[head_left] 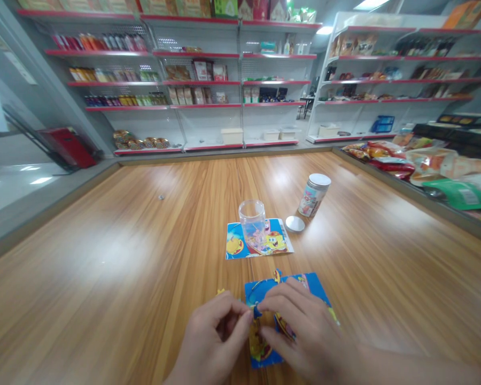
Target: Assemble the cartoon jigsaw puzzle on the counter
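Observation:
A partly built cartoon jigsaw puzzle (310, 286) lies on the wooden floor (144, 256) right in front of me. My left hand (214, 342) is curled, thumb and fingers pinched together at the puzzle's left edge, seemingly on a small piece. My right hand (304, 334) rests on the puzzle, its fingers bent and pressing blue and yellow pieces. Farther off lies a printed reference picture (234, 246) with an empty clear jar (252, 219) standing on it. A loose silver lid (295, 223) and a closed labelled jar (314, 194) sit to its right.
Shop shelves with red edges (196, 83) line the back wall, stocked with packets and bottles. A low display of snack bags (425, 166) runs along the right. A red crate (70, 147) stands at the back left. A tiny object (160, 197) lies on the floor.

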The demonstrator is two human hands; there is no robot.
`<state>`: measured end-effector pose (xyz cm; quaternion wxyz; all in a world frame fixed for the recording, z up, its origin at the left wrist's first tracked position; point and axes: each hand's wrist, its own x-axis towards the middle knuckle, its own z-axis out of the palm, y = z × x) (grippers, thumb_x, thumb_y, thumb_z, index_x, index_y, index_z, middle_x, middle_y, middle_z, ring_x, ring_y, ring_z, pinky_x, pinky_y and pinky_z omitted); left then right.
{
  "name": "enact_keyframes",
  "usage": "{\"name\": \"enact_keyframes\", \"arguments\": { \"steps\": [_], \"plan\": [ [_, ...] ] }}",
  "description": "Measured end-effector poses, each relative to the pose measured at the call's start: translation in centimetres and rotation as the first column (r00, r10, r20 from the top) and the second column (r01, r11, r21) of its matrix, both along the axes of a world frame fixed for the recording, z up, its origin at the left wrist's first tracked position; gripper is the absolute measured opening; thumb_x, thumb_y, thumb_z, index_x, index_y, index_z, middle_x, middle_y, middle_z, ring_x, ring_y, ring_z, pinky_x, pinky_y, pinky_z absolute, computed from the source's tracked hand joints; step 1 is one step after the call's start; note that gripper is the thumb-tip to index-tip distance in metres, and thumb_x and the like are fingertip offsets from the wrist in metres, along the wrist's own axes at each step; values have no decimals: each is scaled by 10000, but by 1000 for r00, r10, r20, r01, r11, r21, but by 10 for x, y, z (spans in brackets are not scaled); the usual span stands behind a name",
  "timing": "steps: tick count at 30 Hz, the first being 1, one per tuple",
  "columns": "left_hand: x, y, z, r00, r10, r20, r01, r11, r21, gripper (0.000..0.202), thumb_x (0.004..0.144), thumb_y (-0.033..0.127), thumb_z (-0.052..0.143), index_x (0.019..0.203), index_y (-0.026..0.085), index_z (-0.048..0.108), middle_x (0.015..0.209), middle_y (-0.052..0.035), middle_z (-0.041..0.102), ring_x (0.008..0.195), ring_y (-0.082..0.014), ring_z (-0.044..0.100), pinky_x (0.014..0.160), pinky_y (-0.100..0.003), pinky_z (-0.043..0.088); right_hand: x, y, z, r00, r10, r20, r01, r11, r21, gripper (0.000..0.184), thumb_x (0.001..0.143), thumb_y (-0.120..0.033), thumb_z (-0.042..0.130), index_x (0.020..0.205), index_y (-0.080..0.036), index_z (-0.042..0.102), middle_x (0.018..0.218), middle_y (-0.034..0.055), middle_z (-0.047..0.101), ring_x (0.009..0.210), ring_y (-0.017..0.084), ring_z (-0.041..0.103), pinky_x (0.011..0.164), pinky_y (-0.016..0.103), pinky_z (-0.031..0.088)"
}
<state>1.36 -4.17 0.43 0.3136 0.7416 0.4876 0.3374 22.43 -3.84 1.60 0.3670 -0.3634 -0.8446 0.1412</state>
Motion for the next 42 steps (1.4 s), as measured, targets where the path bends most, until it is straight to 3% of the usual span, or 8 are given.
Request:
{"name": "enact_keyframes", "arguments": {
  "steps": [4, 9, 13, 16, 25, 31, 37, 42],
  "plan": [
    [1, 2, -1, 999, -18, -36, 19, 1000, 5, 299, 976, 321, 521, 765, 180, 678, 622, 2, 546, 553, -104, 522, 521, -192, 418, 0, 1, -3, 999, 26, -40, -27, 999, -46, 161, 897, -111, 617, 1032, -196, 597, 949, 35, 685, 879, 198, 598, 781, 338, 450],
    [3, 1, -2, 993, -34, -116, 48, 991, 125, 219, 945, 248, 545, 769, 181, 657, 602, 15, 512, 528, -99, 508, 495, -184, 397, 1, 2, -1, 996, 24, -88, -32, 995, -94, 113, 950, -104, 557, 989, -197, 609, 909, 21, 692, 835, 169, 604, 786, 328, 437],
    [4, -1, -1, 985, -5, -172, 43, 975, 217, 93, 925, 196, 544, 955, 184, 631, 738, -8, 552, 615, -116, 574, 511, -183, 438, 1, 3, 2, 1000, 0, -23, -2, 994, -112, 159, 946, -74, 497, 954, -188, 608, 881, 29, 680, 811, 178, 584, 778, 347, 420],
    [4, -2, -2, 983, -12, -184, 56, 971, 234, 167, 906, 172, 536, 1059, 194, 599, 895, -44, 594, 702, -132, 633, 530, -189, 489, 1, 3, 1, 999, -19, 37, 24, 992, -122, 162, 939, -76, 488, 918, -187, 604, 863, 31, 668, 799, 184, 568, 774, 358, 413],
    [0, 2, -1, 979, -56, -198, 119, 940, 321, 305, 913, 132, 504, 1195, 208, 592, 1319, -121, 582, 1099, -187, 685, 875, -292, 616, 5, -1, 10, 986, -25, 165, 60, 977, -204, 213, 817, -115, 608, 1016, -189, 620, 987, 77, 605, 941, 253, 518, 842, 436, 432],
    [1, 3, 0, 965, -88, -247, 179, 911, 372, 254, 903, 109, 490, 1082, 201, 645, 1210, -93, 678, 943, -179, 736, 801, -293, 643, 4, 0, 1, 988, -51, 147, 79, 977, -197, 131, 842, -120, 628, 943, -204, 630, 963, 60, 597, 936, 242, 515, 853, 435, 425],
    [3, 4, 3, 972, -91, -216, 174, 899, 403, 268, 898, 101, 491, 1110, 190, 629, 1139, -89, 707, 970, -180, 732, 818, -286, 640, 5, 4, -7, 987, -62, 148, 88, 981, -173, 95, 847, -143, 673, 901, -204, 624, 932, 50, 604, 914, 240, 512, 806, 407, 417],
    [0, 4, 3, 969, -102, -227, 184, 907, 380, 266, 911, 105, 478, 1135, 177, 602, 1139, -111, 695, 962, -186, 726, 805, -297, 641, 4, 5, -4, 991, -65, 117, 84, 982, -171, 221, 815, -119, 694, 1001, -213, 620, 958, 39, 624, 931, 245, 527, 839, 419, 417]
  ]
}}
